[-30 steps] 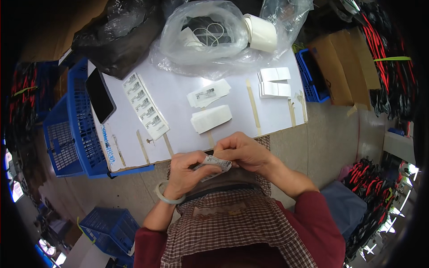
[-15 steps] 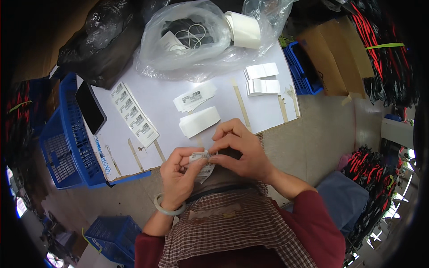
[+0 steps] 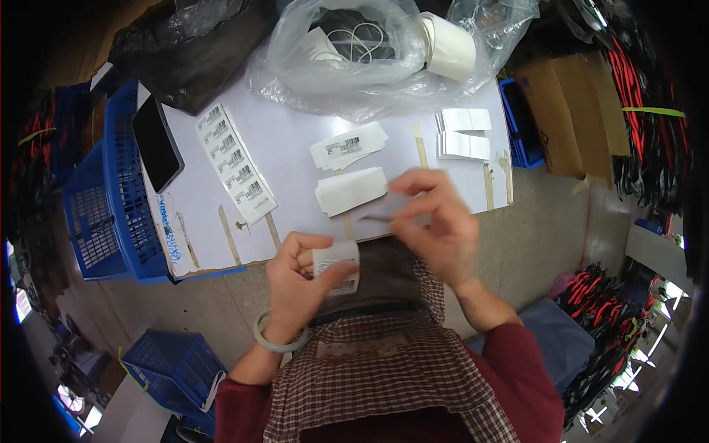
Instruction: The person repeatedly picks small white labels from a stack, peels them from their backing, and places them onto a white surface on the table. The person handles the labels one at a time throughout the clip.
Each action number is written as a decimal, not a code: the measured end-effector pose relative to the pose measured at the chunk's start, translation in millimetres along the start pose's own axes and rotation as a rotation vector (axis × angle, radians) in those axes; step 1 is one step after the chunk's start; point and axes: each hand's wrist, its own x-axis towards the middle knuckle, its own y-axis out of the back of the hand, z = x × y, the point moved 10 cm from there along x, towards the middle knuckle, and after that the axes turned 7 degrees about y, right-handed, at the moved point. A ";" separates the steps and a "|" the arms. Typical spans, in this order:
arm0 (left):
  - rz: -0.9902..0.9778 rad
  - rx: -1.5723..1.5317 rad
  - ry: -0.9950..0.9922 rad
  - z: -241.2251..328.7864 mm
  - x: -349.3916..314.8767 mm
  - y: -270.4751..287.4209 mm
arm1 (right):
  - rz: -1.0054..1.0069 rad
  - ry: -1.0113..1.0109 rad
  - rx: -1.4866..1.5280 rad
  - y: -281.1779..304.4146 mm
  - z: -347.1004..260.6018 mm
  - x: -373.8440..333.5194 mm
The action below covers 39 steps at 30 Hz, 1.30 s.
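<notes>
My left hand (image 3: 294, 284) is closed round a curved white label piece (image 3: 335, 255) with printed lines on it, its thumb pressed across the front, just off the table's near edge. To the right and slightly higher, my right hand (image 3: 443, 232) is smeared by motion. A thin greyish strip (image 3: 377, 218) juts from its pinched fingertips; its kind is unclear. Beyond the hands lies a stack of blank white tags (image 3: 351, 192), and behind it similar tags with a barcode sticker (image 3: 347, 146) on top. Leftward rests a sheet of barcode stickers (image 3: 235, 164).
A black phone (image 3: 157, 144) lies at the table's left edge beside a blue basket (image 3: 129, 184). Clear plastic bags (image 3: 317, 77) and a white roll (image 3: 449, 48) stand at the back. Folded white strips (image 3: 464, 134) sit rightward, near a cardboard box (image 3: 572, 118).
My right hand has drawn away from the left, up and to the right, with a thin strip at its fingertips. The left hand keeps its label piece. The whole view has shifted slightly.
</notes>
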 end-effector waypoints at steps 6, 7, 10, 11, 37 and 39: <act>0.047 0.561 -0.157 9.6 16.1 21.1 | -0.320 0.205 -0.456 -29.1 -8.6 30.6; 0.098 0.667 -0.188 17.5 16.6 20.0 | -0.367 0.204 -0.494 -39.5 -6.8 32.2; 0.244 0.916 -0.317 38.7 16.5 8.9 | -0.393 0.232 -0.561 -50.4 0.5 33.2; 0.285 0.952 -0.389 43.8 18.3 5.2 | -0.382 0.245 -0.576 -51.6 3.4 32.9; 0.055 0.603 0.046 11.4 73.4 20.8 | -0.272 -0.514 -0.066 -35.5 48.2 32.8; 0.064 0.622 0.024 9.7 74.7 21.5 | -0.350 -0.540 -0.109 -43.0 54.7 32.5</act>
